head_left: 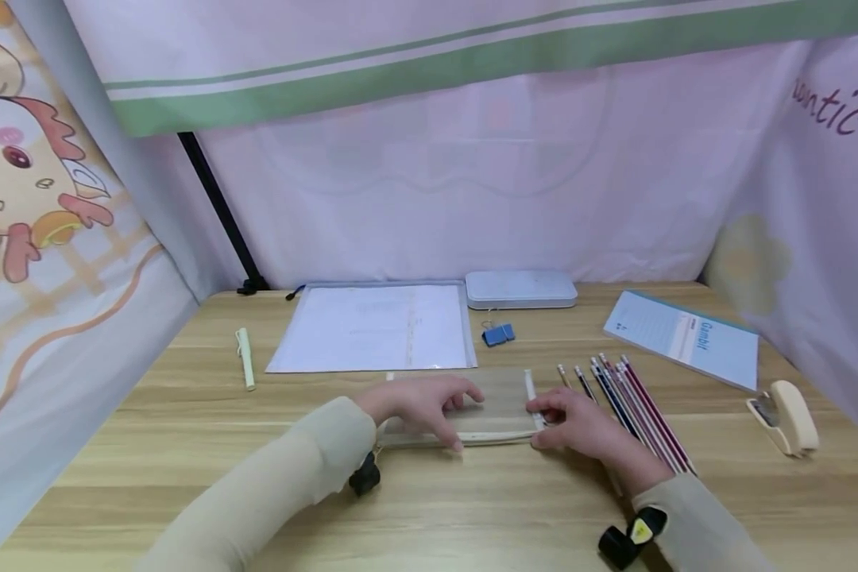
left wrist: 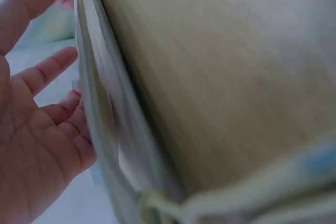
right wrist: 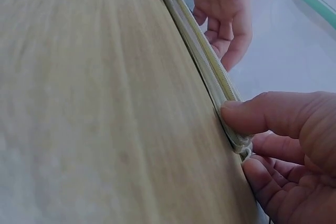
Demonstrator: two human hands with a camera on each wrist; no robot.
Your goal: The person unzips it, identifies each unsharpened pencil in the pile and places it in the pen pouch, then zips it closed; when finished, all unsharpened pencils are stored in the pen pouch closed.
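A see-through zipper pouch [head_left: 499, 405] with white edging lies flat on the table, its zipper side facing the person. My left hand [head_left: 423, 403] hovers over its left half, fingers spread and loosely bent. In the left wrist view, the left hand [left wrist: 39, 119] is beside the pouch's zipper edge [left wrist: 97, 77], gripping nothing. At the right front corner, my right hand [head_left: 579, 421] pinches the pouch. The right wrist view has the right thumb on the zipper [right wrist: 210, 59] near its end, with fingers below it.
Several pencils [head_left: 632, 405] lie right of the pouch, partly under the right forearm. Behind are a document folder [head_left: 372, 326], blue binder clip [head_left: 499, 334] and pale case [head_left: 520, 289]. A notebook [head_left: 679, 338] and stapler [head_left: 790, 417] lie right, a pale green pen [head_left: 245, 359] left.
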